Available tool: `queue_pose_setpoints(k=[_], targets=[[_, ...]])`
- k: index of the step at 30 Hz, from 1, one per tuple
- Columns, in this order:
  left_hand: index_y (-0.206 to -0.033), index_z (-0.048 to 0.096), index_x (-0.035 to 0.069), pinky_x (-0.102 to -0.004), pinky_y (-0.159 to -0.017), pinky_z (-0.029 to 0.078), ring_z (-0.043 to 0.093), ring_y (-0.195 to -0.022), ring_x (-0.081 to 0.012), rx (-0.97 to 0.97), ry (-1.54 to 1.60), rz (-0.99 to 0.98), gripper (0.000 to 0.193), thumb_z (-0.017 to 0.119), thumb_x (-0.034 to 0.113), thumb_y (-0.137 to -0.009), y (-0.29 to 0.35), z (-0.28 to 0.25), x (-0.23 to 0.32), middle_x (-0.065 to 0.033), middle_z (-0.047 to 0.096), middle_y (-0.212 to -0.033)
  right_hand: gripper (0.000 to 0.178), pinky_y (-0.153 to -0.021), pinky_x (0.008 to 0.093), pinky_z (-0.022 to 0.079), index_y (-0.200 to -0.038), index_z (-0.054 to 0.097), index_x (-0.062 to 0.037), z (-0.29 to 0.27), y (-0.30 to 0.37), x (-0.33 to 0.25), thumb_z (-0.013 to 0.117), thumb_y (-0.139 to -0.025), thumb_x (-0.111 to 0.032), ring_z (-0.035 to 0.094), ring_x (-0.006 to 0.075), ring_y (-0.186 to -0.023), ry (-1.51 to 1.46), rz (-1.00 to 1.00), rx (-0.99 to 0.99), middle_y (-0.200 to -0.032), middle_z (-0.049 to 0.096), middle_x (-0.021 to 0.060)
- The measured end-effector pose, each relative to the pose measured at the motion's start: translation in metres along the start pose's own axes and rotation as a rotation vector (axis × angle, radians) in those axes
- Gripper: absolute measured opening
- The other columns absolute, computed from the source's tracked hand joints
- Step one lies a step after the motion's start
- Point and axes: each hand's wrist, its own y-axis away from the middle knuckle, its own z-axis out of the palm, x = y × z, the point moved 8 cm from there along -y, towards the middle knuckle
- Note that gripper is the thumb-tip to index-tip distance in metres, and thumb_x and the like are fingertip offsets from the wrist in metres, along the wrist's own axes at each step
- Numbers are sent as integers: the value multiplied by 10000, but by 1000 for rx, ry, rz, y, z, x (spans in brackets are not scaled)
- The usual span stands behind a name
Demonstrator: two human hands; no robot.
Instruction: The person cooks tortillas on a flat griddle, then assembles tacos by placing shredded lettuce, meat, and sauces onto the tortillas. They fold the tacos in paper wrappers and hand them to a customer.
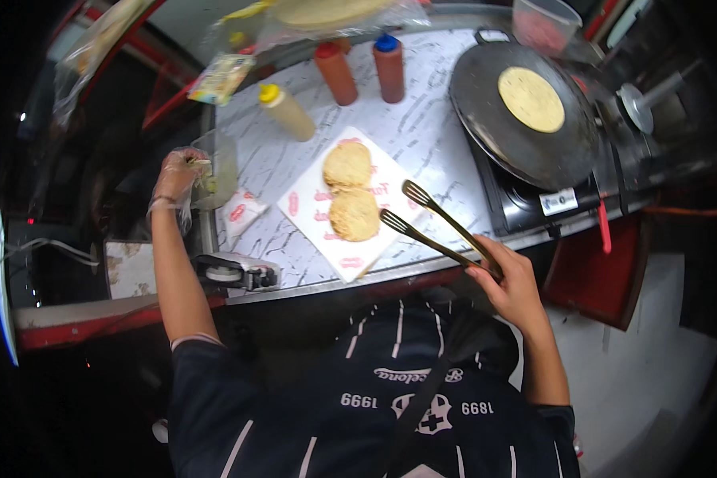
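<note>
Your right hand (514,287) clamps tongs (442,227) beside two tortillas (350,191) on paper (307,203), mid-desk; gloved left hand (175,175) dips, fingers closed, into clear tub (219,171). Likely filling step; careful placement needed.

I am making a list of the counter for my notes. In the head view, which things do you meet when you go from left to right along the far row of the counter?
Yellow-capped squeeze bottle → red-capped squeeze bottle → blue-capped squeeze bottle → round black griddle → tortilla on the griddle.
</note>
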Motion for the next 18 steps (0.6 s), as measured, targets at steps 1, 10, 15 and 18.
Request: queue_pose_setpoints(k=[1,10,15,18], targets=[[-958,768,39,-324,-777,559,678,-877,-126,-40,105,-12,142,767,51,-817,14,9,26,-74,738,-881,523,-764,365,554,-1359,626,7,0,0,-9,787,-896,-174,702,275,-811,7,-8,3,-1020,724,186],[-1053,766,49,-389,-842,563,716,-950,-266,-329,88,302,265,814,101,-797,101,238,205,-159,742,-1061,488,-790,368,539,-1331,634,17,-13,-16,33,766,-893,-154,697,307,-842,-39,-35,-91,-1067,719,201],[-1278,710,71,-394,-1038,509,637,-1233,-337,-87,96,481,529,832,119,-765,127,224,209,-180,659,-1347,470,-745,378,552,-1319,654,6,-5,-20,40,770,-899,-168,708,313,-806,-37,-68,-111,-981,721,191],[-1308,700,87,-437,-1137,450,612,-1302,-360,-107,345,397,488,770,77,-825,134,216,193,-205,666,-1355,434,-729,389,555,-1302,673,-19,7,-26,39,767,-911,-182,710,335,-803,57,-134,-107,-930,719,181]])
